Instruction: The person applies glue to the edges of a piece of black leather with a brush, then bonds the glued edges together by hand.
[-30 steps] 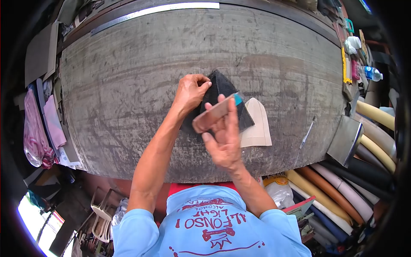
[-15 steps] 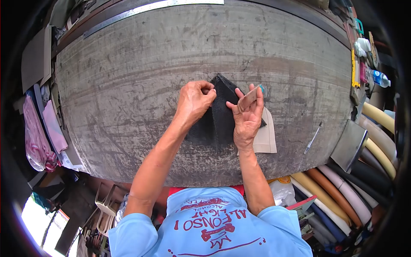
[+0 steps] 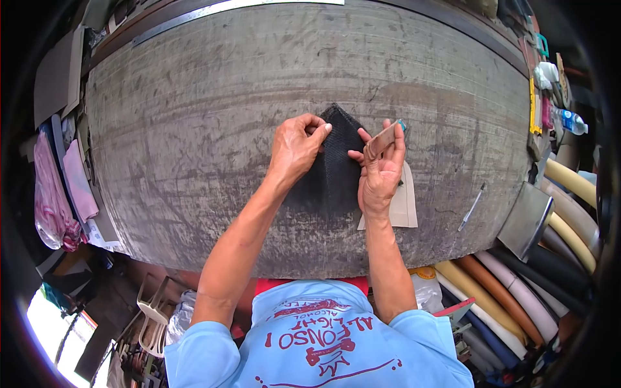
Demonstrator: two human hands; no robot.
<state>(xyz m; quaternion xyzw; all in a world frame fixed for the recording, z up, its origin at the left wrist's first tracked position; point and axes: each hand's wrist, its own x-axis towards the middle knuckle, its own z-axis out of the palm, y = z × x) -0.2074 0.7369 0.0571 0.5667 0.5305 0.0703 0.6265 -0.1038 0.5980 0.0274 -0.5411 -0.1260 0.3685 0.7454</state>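
Note:
A folded piece of black ribbed fabric lies on the worktable in front of me, its peak pointing away. My left hand is closed, thumb and forefinger pinched at the fabric's upper left edge. On the other side, my right hand holds a flat brown piece with a teal end, tilted up between thumb and fingers; its exact kind is unclear. That hand's outer fingers reach the fabric's right edge. Partly under my right wrist sits a beige card template with a rounded top.
A pen lies on the worn table at right. A long metal ruler runs along the far edge. Rolls of material stand at lower right, and a water bottle lies at the right edge. Pink plastic-wrapped cloth hangs at left.
My right hand has shifted slightly right and up with the brown piece. My left hand has moved a little up and right, its thumb now lying along the fabric edge.

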